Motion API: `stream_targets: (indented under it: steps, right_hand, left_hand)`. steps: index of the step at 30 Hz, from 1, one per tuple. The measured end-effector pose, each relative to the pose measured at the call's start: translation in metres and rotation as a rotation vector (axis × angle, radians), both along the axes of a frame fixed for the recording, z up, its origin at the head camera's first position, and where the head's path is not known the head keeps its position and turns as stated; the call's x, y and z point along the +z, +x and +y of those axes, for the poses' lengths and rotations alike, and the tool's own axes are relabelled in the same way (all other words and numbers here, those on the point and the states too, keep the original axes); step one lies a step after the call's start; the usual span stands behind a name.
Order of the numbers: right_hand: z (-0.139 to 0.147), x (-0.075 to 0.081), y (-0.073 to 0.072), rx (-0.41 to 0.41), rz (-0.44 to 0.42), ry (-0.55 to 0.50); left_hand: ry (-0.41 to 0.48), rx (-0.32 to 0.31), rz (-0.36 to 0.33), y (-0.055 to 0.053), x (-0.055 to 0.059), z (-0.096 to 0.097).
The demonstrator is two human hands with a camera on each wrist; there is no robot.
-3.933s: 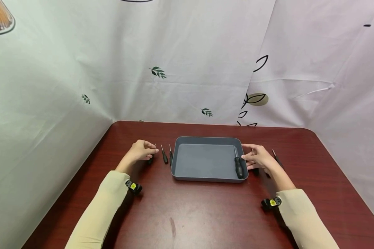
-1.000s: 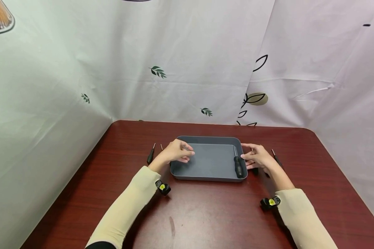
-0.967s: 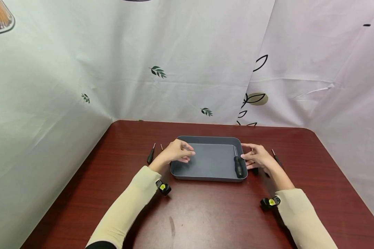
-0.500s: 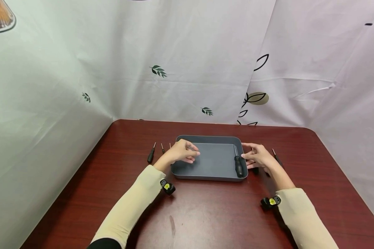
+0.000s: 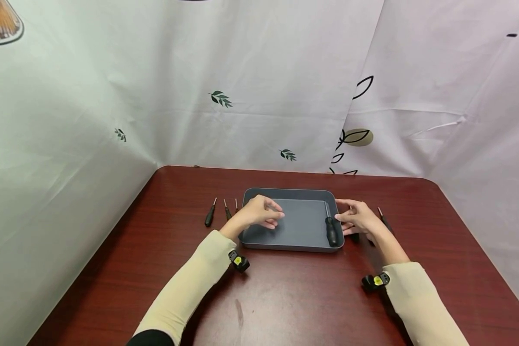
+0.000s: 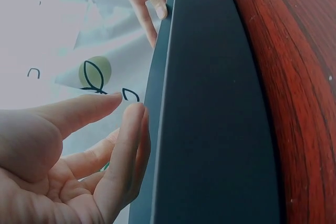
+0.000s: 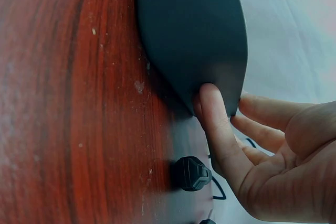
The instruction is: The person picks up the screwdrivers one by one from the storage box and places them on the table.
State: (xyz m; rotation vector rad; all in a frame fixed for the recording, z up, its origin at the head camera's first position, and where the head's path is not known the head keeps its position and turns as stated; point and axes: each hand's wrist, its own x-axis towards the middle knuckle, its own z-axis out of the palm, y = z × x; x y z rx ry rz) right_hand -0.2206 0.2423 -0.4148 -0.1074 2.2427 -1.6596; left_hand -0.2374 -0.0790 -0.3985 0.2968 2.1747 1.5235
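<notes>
A grey rectangular tray (image 5: 294, 221) rests on the table, and a black-handled screwdriver (image 5: 331, 234) lies along its right side. Above the tray's left part hovers my left hand (image 5: 261, 211), thumb and fingertips near each other but apart; the left wrist view shows nothing between them. My right hand (image 5: 355, 217) holds the tray's right wall, its thumb at the rim and a fingertip against the outside, as the right wrist view shows. Left of the tray lie small screwdrivers, one (image 5: 209, 216) farthest out, another (image 5: 227, 211) nearer, and a third partly hidden by the left arm.
More dark-handled screwdrivers lie right of the tray, one (image 5: 385, 221) beyond my right hand and others partly under it; a black handle end (image 7: 193, 173) shows in the right wrist view. The reddish-brown table (image 5: 285, 298) is bordered by white printed cloth (image 5: 259, 86) behind and at both sides.
My left hand has moved right, from the screwdrivers left of the tray to above the tray, drifting slightly further right in the last second. The right hand and tray stay in place.
</notes>
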Motion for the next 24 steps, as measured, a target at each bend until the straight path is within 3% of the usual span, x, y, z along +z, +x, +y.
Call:
stream_targets:
  steps: [24]
  right_hand:
    - [0.0, 0.0, 0.001, 0.005, -0.008, -0.015]
  left_hand:
    - [0.095, -0.026, -0.028, 0.003, -0.008, 0.038]
